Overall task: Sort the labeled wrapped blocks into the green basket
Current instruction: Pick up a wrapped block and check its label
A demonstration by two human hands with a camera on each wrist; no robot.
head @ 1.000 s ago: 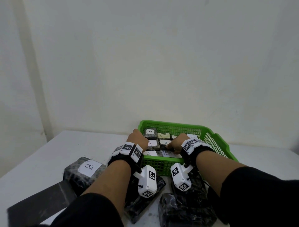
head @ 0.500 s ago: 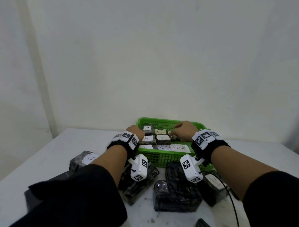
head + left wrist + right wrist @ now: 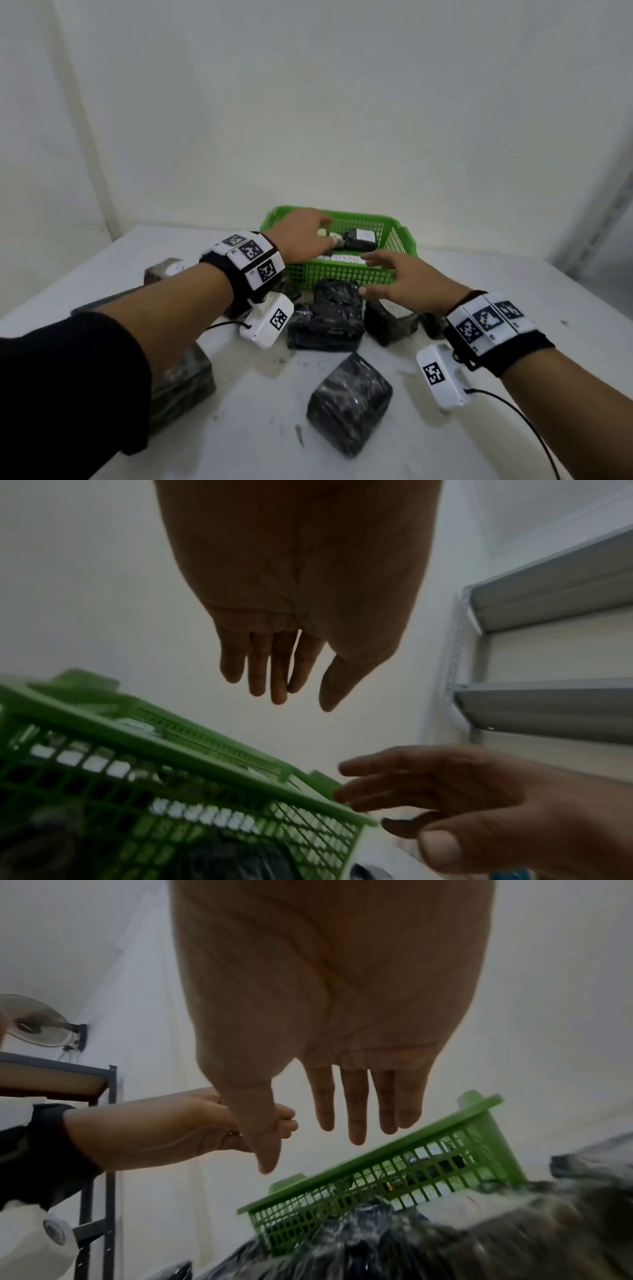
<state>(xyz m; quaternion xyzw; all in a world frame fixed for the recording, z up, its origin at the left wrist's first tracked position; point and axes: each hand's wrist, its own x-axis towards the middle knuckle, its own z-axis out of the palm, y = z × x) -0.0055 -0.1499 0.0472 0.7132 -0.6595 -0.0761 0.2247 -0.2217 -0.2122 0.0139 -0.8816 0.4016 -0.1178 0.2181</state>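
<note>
Head view, left hand [image 3: 301, 236]: reaches over the green basket [image 3: 394, 236] at 12 o'clock, fingers loosely extended above the small labeled blocks [image 3: 359, 240] inside; no grip visible.
Head view, right hand [image 3: 407, 281]: fingers spread, empty, above the basket's near wall.
Head view, table [image 3: 513, 291]: black wrapped blocks [image 3: 325, 325] crowd the basket's near side; another [image 3: 349, 404] lies at 6 o'clock.
Left wrist view: left fingers [image 3: 277, 669] straight, close together, holding nothing.
Right wrist view: right fingers [image 3: 356, 1110] straight, slightly apart, empty; a wall fan [image 3: 34, 1020] at 9 o'clock.
</note>
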